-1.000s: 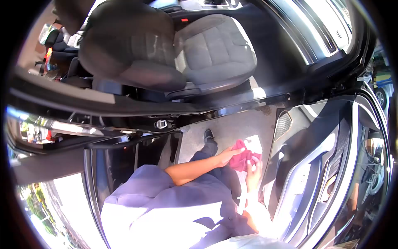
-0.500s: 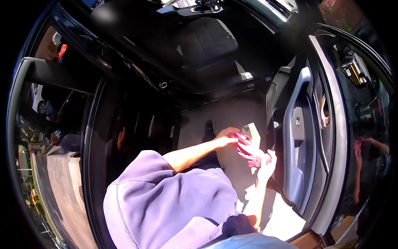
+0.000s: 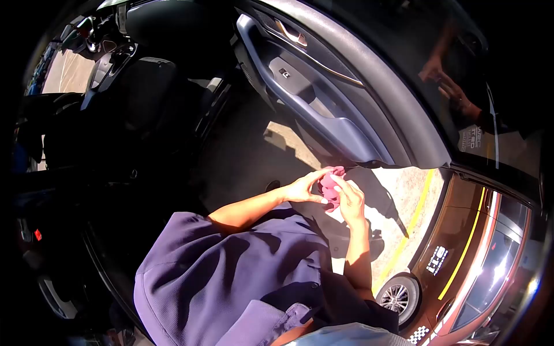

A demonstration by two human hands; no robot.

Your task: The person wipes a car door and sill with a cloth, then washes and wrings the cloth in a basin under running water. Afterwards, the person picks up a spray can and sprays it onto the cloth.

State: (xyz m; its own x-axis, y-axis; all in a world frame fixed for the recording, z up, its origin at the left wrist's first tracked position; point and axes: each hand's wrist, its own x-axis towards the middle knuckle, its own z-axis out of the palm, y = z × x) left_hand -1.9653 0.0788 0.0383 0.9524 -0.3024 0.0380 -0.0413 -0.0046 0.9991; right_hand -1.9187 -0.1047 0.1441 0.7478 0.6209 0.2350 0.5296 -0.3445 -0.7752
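Note:
A crumpled pink cloth (image 3: 330, 189) is bunched between my two hands, in sunlight in front of my body. My left hand (image 3: 304, 187) grips it from the left, thumb below and fingers along its upper edge. On the opposite side my right hand (image 3: 351, 200) has its fingers pressed against the cloth. Folds of the cloth show between the two hands, and some fingertips are hidden by it. Just beyond them is the inner panel of an open car door (image 3: 323, 109), apart from the hands.
A dark car seat (image 3: 150, 86) is at the upper left inside the car. A brown car (image 3: 444, 248) with a yellow stripe stands at the right. Between them, sunlit pavement (image 3: 398, 190) carries a yellow line. The door window (image 3: 461, 69) reflects hands.
My view has turned right, bringing the brown car into sight. My hands have come closer together, and the cloth, stretched out and twisted before, is now gathered into a compact bunch.

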